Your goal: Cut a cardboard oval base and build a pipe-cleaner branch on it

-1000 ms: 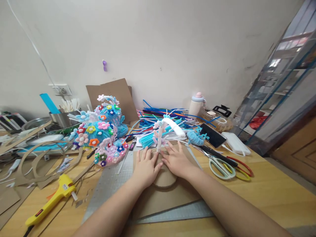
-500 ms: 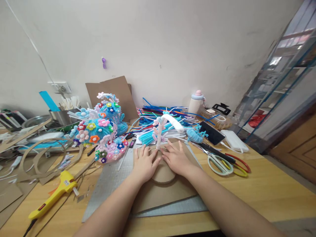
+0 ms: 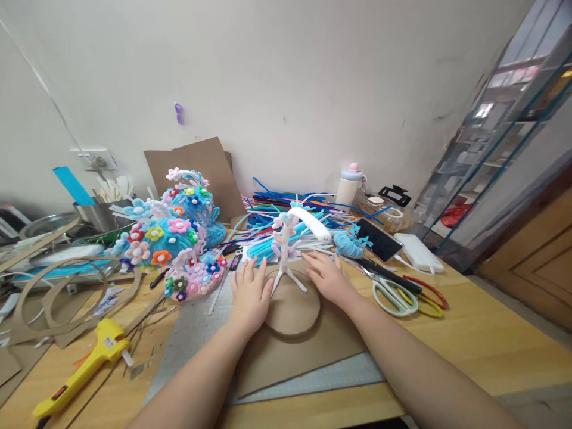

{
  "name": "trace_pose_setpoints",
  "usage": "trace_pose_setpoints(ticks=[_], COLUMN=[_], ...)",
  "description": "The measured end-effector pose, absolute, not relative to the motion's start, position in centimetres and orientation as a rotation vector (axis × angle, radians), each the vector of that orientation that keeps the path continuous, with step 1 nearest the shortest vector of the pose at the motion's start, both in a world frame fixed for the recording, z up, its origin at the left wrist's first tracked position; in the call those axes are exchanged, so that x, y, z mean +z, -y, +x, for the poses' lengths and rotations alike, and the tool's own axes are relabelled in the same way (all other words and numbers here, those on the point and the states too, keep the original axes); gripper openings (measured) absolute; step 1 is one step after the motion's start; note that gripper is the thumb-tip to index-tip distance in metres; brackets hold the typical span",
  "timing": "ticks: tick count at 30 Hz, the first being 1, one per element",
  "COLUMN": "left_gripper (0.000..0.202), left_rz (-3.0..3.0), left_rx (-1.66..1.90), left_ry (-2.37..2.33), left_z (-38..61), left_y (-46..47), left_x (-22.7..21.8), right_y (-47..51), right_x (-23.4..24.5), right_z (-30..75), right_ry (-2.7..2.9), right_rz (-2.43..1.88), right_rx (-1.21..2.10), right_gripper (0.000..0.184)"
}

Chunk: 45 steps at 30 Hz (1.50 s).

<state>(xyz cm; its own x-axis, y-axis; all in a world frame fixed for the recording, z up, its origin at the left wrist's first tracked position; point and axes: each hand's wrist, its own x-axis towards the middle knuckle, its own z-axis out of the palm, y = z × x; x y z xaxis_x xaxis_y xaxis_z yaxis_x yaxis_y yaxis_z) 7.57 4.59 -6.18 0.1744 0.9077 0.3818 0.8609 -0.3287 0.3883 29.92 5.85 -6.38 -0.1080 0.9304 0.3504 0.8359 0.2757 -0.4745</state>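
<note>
Status: the white stand (image 3: 285,253) is formed, bent over at the top, and fitted with pink and blue petal pieces (image 3: 279,221). The cardboard disc (image 3: 292,316) is cut round. The legs, the thick arm and the disc carry no flower covering; by judgement, the work is incomplete. Whether the legs are bonded to the disc cannot be told.

Location: the stand is upright, legs splayed over the disc's rear part. The disc lies on a cardboard sheet (image 3: 277,363) over a grey mat (image 3: 333,375), near the front edge of the worktop (image 3: 473,351).

Grip: both released. The left hand (image 3: 250,292) is at the disc's left edge, the right hand (image 3: 329,277) at its right rear edge; fingers are spread.

Appearance: the stem is slender; the arm curves toward the worktop's right edge.
</note>
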Motion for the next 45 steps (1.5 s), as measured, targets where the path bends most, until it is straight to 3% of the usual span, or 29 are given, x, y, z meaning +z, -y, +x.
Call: trace_pose_setpoints(ticks=[4,8,13,17,21,45], left_gripper=[0.03,0.021,0.041,0.033,0.038,0.047], left_rz=[2.256,2.2,2.196,2.327,2.523,2.597], left_rx=[0.987,1.112,1.151,1.017,0.675,0.399], left_ry=[-1.777,-1.794,-1.8,-1.704,-1.628,-1.65], left_z=[7.2,6.6,6.4,7.0,7.4,7.7], left_y=[-5.1,-5.2,-5.1,-4.7,-4.1,-3.9], left_x=[-5.8,-5.1,-5.0,-5.5,-6.1,-6.0], right_y=[-6.3,-6.5,-6.3,-5.2,-4.1,-3.5], right_x=[-6.4,-6.3,-6.1,-5.5,-5.0,-3.0], right_z=[30.2,30.5,30.4,29.4,28.5,29.9], right_ry=[1.885,1.84,1.839,1.917,2.111,2.461], right_rz=[-1.593,-1.571,-1.517,-1.411,-1.33,-1.388], right_rx=[0.187,0.177,0.215,0.275,0.4,0.649], right_gripper=[0.029,0.033,0.055,0.042,0.034,0.043])
